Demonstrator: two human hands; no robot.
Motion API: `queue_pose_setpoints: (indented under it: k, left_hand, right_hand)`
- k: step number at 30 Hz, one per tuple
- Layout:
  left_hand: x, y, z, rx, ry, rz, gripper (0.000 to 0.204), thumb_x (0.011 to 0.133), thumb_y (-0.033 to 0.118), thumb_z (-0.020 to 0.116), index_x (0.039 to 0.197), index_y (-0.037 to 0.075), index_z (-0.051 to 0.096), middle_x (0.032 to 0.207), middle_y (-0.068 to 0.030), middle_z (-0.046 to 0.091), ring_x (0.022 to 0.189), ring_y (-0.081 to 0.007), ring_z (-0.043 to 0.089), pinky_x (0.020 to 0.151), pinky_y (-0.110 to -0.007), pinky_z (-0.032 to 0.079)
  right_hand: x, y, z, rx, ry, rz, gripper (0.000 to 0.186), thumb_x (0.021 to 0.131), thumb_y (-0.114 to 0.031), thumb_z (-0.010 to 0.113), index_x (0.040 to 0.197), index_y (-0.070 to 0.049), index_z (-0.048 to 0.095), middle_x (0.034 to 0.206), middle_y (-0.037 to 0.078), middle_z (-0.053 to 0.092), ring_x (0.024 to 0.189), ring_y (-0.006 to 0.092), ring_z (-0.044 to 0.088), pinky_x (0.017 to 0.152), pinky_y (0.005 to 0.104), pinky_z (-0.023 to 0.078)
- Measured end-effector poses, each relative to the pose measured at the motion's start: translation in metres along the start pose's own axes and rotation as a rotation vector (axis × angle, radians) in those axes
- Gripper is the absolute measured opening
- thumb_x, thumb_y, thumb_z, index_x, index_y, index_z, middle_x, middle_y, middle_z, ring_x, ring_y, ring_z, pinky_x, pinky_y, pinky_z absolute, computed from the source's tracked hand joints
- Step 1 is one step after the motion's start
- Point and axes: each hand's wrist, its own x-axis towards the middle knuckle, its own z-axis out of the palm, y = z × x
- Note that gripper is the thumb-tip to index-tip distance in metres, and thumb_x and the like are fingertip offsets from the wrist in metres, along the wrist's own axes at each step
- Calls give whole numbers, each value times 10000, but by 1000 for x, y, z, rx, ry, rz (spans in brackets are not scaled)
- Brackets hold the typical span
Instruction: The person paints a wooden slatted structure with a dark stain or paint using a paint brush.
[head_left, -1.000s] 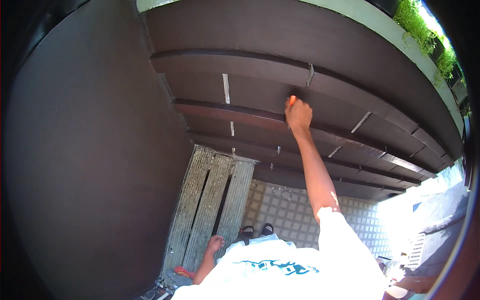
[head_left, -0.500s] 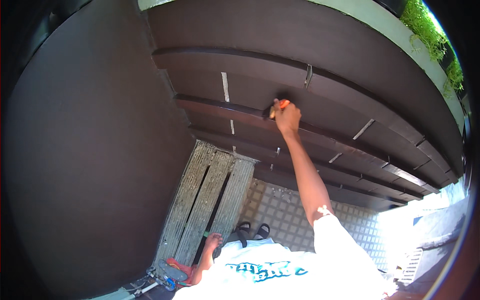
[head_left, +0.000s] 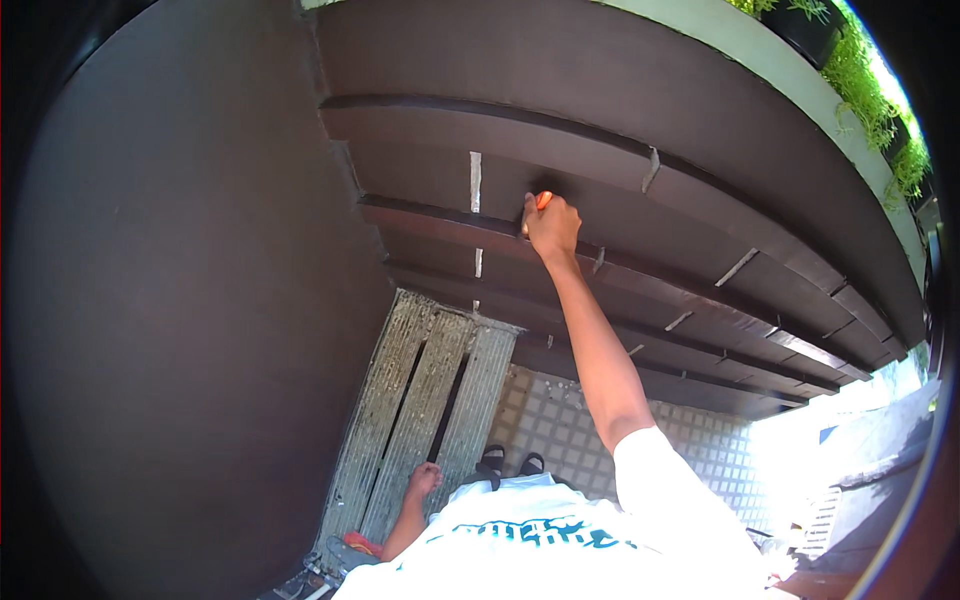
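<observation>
High in the head view, my right hand (head_left: pixel 553 230) grips an orange-handled tool (head_left: pixel 543 200), apparently a brush, against the dark brown wall (head_left: pixel 580 70) at one of its curved ledges (head_left: pixel 420 215). A dark patch surrounds the tool's head, which is largely hidden by my fingers. Pale vertical strips (head_left: pixel 475 180) mark the wall to the left and right of it. My left hand (head_left: pixel 425 476) hangs low by my side near the weathered slatted planks (head_left: pixel 390 400), fingers curled; what it holds, if anything, is too small to make out.
A smooth brown wall (head_left: pixel 180 280) fills the left side. Below are my sandalled feet (head_left: pixel 530 464) on tiled flooring (head_left: pixel 560 420). Behind the left hand lie red and grey items (head_left: pixel 360 543). Hanging plants (head_left: pixel 860 90) line the upper right, above a pale band.
My right hand with the orange tool has moved leftward along the wall, toward the long pale strip. My left hand stays low, shifting slightly.
</observation>
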Motion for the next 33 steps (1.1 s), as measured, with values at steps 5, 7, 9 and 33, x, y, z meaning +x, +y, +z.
queue_pose_setpoints:
  k: [5,7,9,33]
  left_hand:
    - [13,-7,-10,12,-57,15,217,984,131,506,1124,85,666,943,-71,719,714,-147,660,598,-307,506]
    - [21,-8,-16,10,-66,-1,218,987,140,509,1127,86,666,943,-69,720,710,-146,659,601,-308,509]
    - [23,-12,-18,8,-81,-27,219,990,150,511,1130,86,667,944,-67,721,707,-144,658,604,-308,512]
    - [47,-5,-47,44,-137,0,253,999,225,525,1152,87,671,936,-43,713,743,-153,663,675,-347,518]
  right_hand:
    - [-1,24,39,413,35,228,383,960,-369,706,942,8,768,786,113,767,708,213,761,707,343,588]
    - [4,53,23,377,67,208,356,976,-346,693,903,-6,772,775,86,767,672,148,747,694,304,582]
    - [14,76,-7,79,133,92,356,962,-370,696,883,-32,772,715,112,746,667,198,754,702,348,584]
    - [18,36,-42,-308,100,67,358,929,-353,695,856,-7,750,806,227,732,815,403,733,802,465,586]
